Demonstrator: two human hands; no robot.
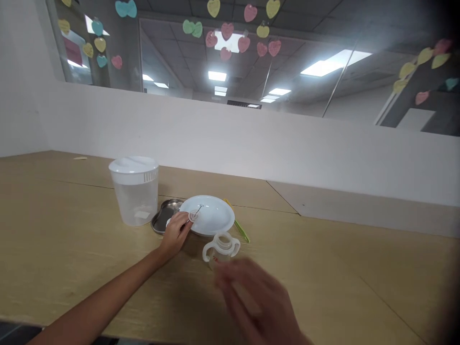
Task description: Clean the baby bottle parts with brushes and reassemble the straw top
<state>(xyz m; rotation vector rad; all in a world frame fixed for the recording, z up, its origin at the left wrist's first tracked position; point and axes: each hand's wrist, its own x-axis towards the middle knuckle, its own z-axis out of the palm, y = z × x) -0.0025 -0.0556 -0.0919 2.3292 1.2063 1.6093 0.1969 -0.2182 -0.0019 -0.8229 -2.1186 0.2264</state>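
My left hand (176, 234) reaches over the near-left rim of a white dish (219, 218). Its fingers are closed on a small clear round bottle part (193, 217), from which a thin stem points over the dish. In front of the dish stands a clear baby bottle (220, 256) with two white handles, upright, its top uncovered. My right hand (257, 299) is close to the camera, just nearer than the bottle and partly in front of its lower right side. Motion smears the fingers, so whether they hold anything cannot be made out.
A tall translucent bucket (134, 201) with a white lid stands at the left. Between it and the dish lies a shiny metal tray (163, 218). A yellow-green long tool (241, 230) lies right of the dish. A white wall (215, 134) rises behind the wooden table (341, 268).
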